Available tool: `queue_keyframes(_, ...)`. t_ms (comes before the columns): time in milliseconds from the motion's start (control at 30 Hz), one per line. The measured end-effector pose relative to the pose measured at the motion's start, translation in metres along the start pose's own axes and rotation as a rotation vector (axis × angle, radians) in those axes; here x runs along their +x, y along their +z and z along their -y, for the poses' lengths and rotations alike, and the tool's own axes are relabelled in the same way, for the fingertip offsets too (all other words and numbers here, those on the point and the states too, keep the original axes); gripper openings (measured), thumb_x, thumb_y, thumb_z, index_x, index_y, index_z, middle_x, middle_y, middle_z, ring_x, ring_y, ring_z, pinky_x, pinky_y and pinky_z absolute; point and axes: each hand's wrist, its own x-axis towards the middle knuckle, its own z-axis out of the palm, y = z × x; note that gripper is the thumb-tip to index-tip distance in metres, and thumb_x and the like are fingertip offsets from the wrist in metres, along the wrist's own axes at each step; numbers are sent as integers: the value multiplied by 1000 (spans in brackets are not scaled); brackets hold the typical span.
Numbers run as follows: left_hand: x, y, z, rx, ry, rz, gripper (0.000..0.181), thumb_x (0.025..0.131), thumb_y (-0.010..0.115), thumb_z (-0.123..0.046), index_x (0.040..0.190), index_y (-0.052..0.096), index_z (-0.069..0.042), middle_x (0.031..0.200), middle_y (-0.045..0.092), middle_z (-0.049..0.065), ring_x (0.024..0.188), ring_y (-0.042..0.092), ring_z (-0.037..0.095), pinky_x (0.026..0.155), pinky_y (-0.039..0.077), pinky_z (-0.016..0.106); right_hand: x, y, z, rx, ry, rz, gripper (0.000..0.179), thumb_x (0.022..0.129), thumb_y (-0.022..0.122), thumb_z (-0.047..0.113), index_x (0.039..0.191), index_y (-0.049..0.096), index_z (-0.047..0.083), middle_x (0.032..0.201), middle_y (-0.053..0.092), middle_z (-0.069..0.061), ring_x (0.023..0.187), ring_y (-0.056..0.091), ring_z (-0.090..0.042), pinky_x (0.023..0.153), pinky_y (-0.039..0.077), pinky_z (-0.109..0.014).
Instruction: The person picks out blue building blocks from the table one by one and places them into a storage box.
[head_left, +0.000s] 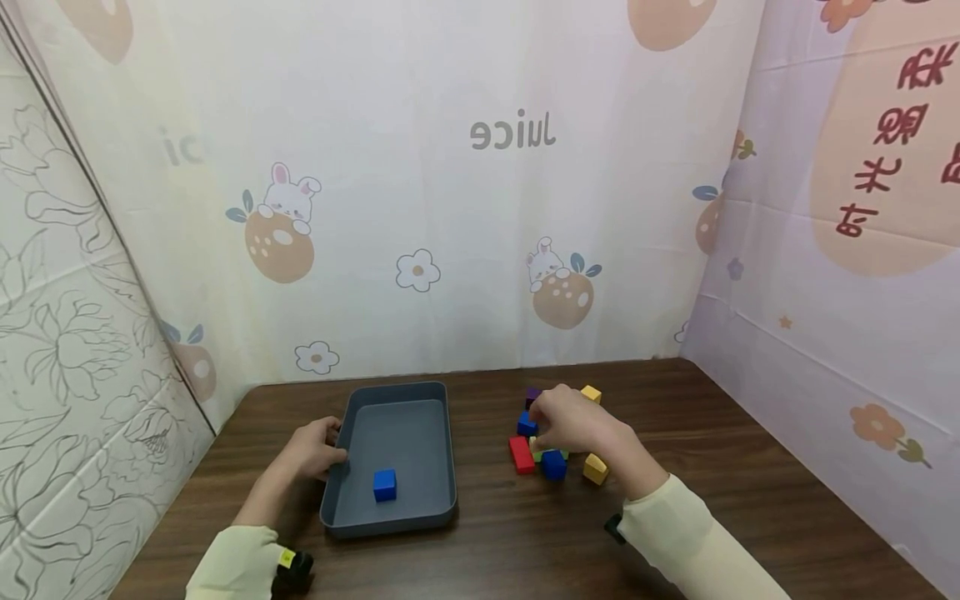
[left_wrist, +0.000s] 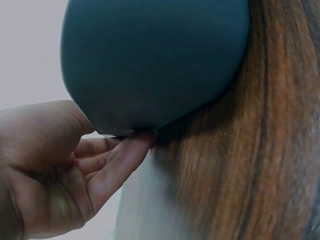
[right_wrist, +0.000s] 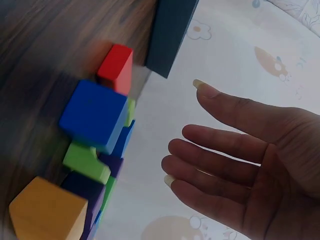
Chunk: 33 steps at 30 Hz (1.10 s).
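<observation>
My left hand [head_left: 309, 448] grips the left side of a grey rectangular tray [head_left: 405, 425], thumb at its rim; in the left wrist view, fingers touch the tray's underside [left_wrist: 155, 65]. Inside the tray lies one blue block [head_left: 385, 484]. My right hand [head_left: 573, 419] hovers over a cluster of coloured blocks, fingers loosely bent and nothing held, as the right wrist view shows. Around it are a red block [head_left: 522, 455], a blue block [head_left: 554, 465], a yellow block [head_left: 596, 469] and a green block [right_wrist: 86, 160]. The hand partly hides the cluster in the head view.
Everything stands on a brown wooden table [head_left: 495, 550]. A printed curtain [head_left: 465, 208] hangs behind its far edge, with more printed cloth at both sides. Another yellow block [head_left: 591, 394] and a purple block [head_left: 532, 397] lie at the cluster's back.
</observation>
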Motion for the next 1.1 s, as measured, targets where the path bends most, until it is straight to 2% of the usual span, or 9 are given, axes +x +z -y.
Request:
queue_keyframes(233, 0, -1, 0, 2, -7, 0, 48, 87, 71, 6, 131, 55, 14, 105, 69, 23, 81, 72, 29, 58, 66, 45, 3, 1, -10, -19, -13, 20, 29, 83, 92, 16, 104, 78, 2, 87, 68, -3, 75, 58, -17, 69, 57, -36)
queue_keyframes(367, -1, 0, 1, 2, -4, 3, 47, 87, 71, 6, 130, 55, 14, 105, 68, 24, 81, 72, 29, 58, 66, 45, 4, 4, -14, -18, -12, 31, 33, 82, 92, 16, 108, 78, 1, 98, 72, -7, 81, 60, -17, 75, 59, -40)
queue_keyframes(467, -1, -1, 1, -4, -8, 2, 46, 87, 70, 6, 130, 55, 13, 104, 68, 23, 81, 72, 29, 58, 66, 45, 5, 6, -17, -18, 7, 37, 33, 81, 93, 15, 107, 78, 2, 99, 72, -6, 83, 60, -17, 78, 60, -41)
queue_keyframes(733, -1, -1, -1, 3, 0, 2, 45, 88, 71, 6, 129, 56, 14, 103, 68, 21, 80, 72, 28, 59, 66, 45, 8, 12, -21, -17, 31, 57, 24, 78, 95, 15, 91, 77, 8, 92, 70, -1, 82, 60, -16, 77, 61, -41)
queue_keyframes(1100, 0, 1, 2, 1, -4, 1, 45, 87, 71, 7, 129, 56, 13, 103, 69, 20, 80, 72, 28, 59, 66, 45, 7, 17, -20, 14, 52, 84, 28, 77, 96, 14, 97, 78, 4, 93, 70, -3, 80, 62, -17, 76, 62, -41)
